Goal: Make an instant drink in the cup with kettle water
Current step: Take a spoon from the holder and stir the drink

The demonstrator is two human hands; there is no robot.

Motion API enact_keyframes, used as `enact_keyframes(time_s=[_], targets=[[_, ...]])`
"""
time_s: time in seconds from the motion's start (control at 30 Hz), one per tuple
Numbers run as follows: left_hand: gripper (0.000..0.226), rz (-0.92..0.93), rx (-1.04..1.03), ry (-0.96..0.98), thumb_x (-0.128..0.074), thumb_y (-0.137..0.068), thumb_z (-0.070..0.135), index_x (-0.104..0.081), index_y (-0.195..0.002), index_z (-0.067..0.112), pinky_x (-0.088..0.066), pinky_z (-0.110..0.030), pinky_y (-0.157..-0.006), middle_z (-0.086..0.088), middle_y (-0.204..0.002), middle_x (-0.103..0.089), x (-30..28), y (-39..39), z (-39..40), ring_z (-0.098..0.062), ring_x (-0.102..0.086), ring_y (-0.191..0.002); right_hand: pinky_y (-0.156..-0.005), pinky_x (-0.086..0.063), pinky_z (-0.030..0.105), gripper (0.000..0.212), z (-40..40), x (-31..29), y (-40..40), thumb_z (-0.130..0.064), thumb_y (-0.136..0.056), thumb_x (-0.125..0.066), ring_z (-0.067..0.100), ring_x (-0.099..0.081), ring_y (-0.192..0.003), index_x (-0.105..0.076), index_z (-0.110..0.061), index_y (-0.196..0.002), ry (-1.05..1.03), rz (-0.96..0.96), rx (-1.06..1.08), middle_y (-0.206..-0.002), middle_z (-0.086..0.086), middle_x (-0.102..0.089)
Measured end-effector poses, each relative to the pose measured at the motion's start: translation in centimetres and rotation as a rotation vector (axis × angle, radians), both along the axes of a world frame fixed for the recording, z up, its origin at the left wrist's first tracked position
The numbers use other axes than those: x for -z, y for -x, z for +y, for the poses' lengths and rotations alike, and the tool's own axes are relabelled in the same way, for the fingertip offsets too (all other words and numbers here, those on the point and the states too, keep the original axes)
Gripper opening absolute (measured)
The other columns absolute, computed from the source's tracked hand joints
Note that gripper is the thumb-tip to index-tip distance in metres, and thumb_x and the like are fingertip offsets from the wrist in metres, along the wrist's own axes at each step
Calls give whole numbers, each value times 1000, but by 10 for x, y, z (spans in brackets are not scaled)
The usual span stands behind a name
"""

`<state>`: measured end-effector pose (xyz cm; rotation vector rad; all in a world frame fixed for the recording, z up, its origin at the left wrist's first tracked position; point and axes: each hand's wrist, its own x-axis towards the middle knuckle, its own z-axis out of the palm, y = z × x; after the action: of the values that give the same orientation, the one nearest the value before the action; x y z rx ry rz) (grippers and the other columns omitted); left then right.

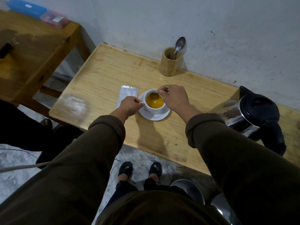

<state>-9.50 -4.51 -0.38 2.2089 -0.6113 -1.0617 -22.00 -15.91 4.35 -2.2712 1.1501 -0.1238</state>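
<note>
A white cup [155,109] full of orange-yellow liquid stands on a white saucer [155,116] in the middle of the low wooden table [103,73]. My left hand [130,105] pinches the cup's handle on its left side. My right hand [174,97] holds a metal spoon [154,95] whose bowl dips into the liquid at the far side of the cup. A torn silver sachet [125,93] lies flat just left of the saucer. The steel kettle [253,117] with a black lid and handle stands at the table's right end.
A bamboo holder [170,62] with a second spoon [179,44] stands by the wall. A taller wooden table [32,51] at the left carries blue and pink boxes. Another person's legs are at left, metal basins on the floor at lower right, a cable across the floor.
</note>
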Motion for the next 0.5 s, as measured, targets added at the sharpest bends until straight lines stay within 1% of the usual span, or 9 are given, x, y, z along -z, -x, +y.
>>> enact_keyframes(time_s=[0.07, 0.1, 0.17, 0.23, 0.37, 0.43, 0.47, 0.5], targets=[[29, -9, -1, -7, -61, -90, 29, -66, -111, 10, -49, -34, -82, -14, -116, -66, -1, 1, 0, -28, -61, -101, -89, -52, 34, 26, 0, 1, 0, -32, -92, -53, 22, -64, -102, -74, -19, -100, -37, 22, -26, -107, 3, -73], [29, -12, -1, -8, -61, -90, 29, -66, -111, 10, -49, -34, -84, -15, -116, -66, -1, 1, 0, -29, -61, -103, -88, -51, 33, 27, -1, 1, 0, -33, -92, -53, 21, -64, -101, -74, -17, -97, -55, 30, -35, -105, 3, -73], [30, -16, 3, -9, -60, -90, 29, -65, -112, 10, -47, -31, -80, -14, -116, -66, -2, 2, 0, -25, -59, -96, -86, -52, 35, 29, -3, 1, 1, -34, -91, -52, 22, -64, -98, -74, -14, -96, -61, 35, -33, -102, 4, -72], [30, -16, 4, -12, -60, -90, 29, -65, -112, 10, -45, -30, -76, -14, -116, -66, -3, 2, 0, -24, -58, -93, -83, -52, 37, 30, -6, -1, 2, -33, -92, -51, 25, -63, -98, -70, -13, -101, -14, 55, -10, -101, 7, -70], [28, -10, 1, -11, -61, -90, 29, -66, -110, 10, -43, -29, -73, -15, -115, -67, -4, 2, 0, -22, -57, -90, -79, -49, 33, 26, -6, -4, 5, -29, -95, -47, 25, -62, -102, -71, -22, -102, 62, 65, 30, -106, 5, -70], [29, -18, 5, -16, -61, -90, 29, -66, -111, 10, -46, -31, -76, -15, -116, -67, -4, 2, 0, -26, -61, -97, -81, -52, 34, 26, -3, -4, 3, -30, -95, -48, 23, -62, -104, -72, -24, -104, 54, 45, 15, -109, 3, -71], [29, -21, 5, -18, -61, -90, 29, -66, -112, 9, -47, -32, -79, -15, -116, -67, -5, 2, 0, -26, -61, -98, -84, -53, 35, 26, -2, -4, 3, -31, -95, -49, 23, -62, -105, -72, -24, -106, 44, 35, -1, -110, 2, -72], [30, -22, 4, -18, -60, -90, 28, -66, -112, 9, -47, -31, -78, -15, -116, -67, -5, 2, 0, -24, -59, -95, -86, -53, 35, 26, -1, -4, 2, -31, -94, -50, 22, -63, -105, -72, -24, -106, 32, 28, -23, -110, 1, -72]])
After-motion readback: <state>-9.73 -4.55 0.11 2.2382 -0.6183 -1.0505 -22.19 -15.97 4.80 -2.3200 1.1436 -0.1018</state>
